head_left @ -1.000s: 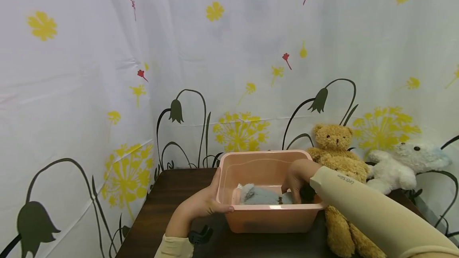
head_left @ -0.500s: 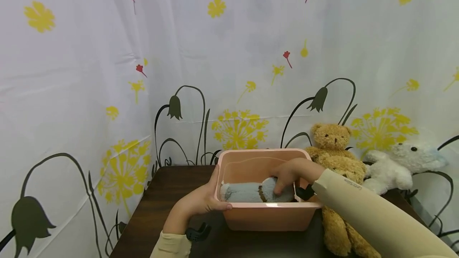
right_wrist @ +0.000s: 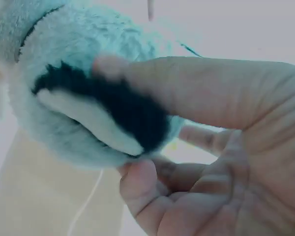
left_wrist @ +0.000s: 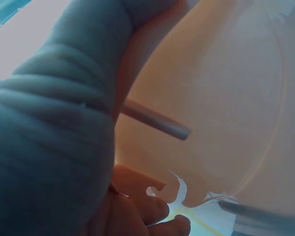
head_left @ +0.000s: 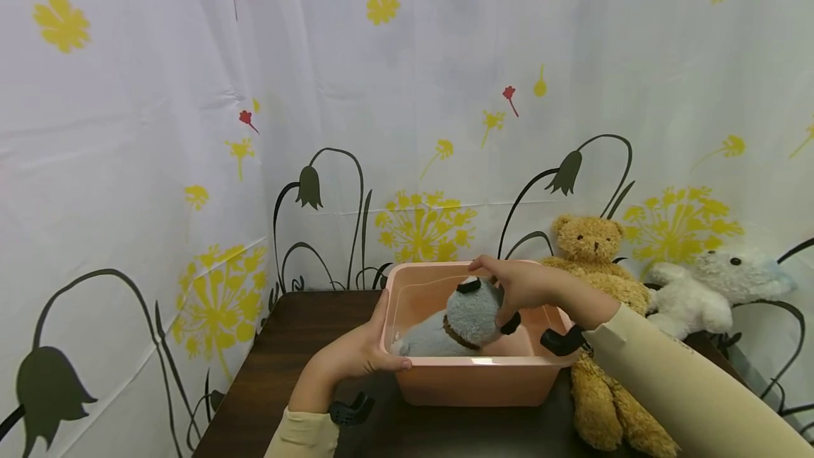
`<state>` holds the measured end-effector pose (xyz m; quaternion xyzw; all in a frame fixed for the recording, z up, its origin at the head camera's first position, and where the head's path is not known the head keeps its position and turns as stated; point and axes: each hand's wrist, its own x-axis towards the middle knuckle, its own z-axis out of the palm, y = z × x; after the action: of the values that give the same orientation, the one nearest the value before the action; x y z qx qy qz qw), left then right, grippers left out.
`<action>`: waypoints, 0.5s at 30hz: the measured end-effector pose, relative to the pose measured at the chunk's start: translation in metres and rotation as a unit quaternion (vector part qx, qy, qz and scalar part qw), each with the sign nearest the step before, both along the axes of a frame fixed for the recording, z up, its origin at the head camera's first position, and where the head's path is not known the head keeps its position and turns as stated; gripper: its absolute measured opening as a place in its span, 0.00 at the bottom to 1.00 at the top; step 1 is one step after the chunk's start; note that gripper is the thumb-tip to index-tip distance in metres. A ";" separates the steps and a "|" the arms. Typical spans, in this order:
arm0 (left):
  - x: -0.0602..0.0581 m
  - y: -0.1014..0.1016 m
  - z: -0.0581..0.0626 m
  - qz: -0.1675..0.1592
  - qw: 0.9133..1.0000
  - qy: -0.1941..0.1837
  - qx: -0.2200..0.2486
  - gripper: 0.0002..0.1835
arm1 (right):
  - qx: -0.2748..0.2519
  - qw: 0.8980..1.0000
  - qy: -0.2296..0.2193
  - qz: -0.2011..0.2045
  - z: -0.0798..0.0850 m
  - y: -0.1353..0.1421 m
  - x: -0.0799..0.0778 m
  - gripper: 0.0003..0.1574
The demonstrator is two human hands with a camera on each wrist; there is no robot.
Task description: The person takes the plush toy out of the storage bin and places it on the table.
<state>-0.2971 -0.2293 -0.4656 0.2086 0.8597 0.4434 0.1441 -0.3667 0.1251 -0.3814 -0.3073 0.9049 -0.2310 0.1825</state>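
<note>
A light grey-blue plush dog (head_left: 478, 311) with black ears and a brown collar is inside a pink plastic tub (head_left: 473, 384), head raised toward the right. My right hand (head_left: 531, 290) holds its head from the right side. In the right wrist view, the thumb lies against a black ear (right_wrist: 137, 115) with a pale inner side, and the other fingers curl below. My left hand (head_left: 356, 355) grips the tub's left side, thumb at the front left corner. Its fingertips are partly hidden behind the wall.
The tub stands on a dark wooden table (head_left: 305, 316). At its right sits a brown teddy bear (head_left: 590, 240), with a white plush toy (head_left: 693, 306) farther right. A white curtain (head_left: 407, 104) with flower prints hangs behind.
My right hand has risen, lifting the plush dog's head from the tub's bottom into view. The dog's body has tilted up. My left hand has stayed on the tub.
</note>
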 end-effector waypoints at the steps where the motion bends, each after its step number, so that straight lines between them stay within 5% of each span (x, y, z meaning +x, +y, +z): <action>1: 0.000 0.000 0.000 0.000 1.000 -0.002 0.002 0.82 | -0.007 1.000 0.000 -0.001 0.001 -0.001 0.002 0.62; 9: 0.001 0.000 0.001 -0.004 1.000 -0.005 0.007 0.82 | -0.045 0.997 0.012 0.055 -0.001 -0.011 0.018 0.54; 15: 0.001 0.000 0.001 0.001 1.000 -0.013 0.017 0.82 | -0.015 0.988 0.025 0.149 0.002 -0.016 0.031 0.70</action>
<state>-0.2966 -0.2296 -0.4650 0.2043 0.8502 0.4611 0.1509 -0.3362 0.1093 -0.3797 -0.4473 0.8498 -0.2065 0.1876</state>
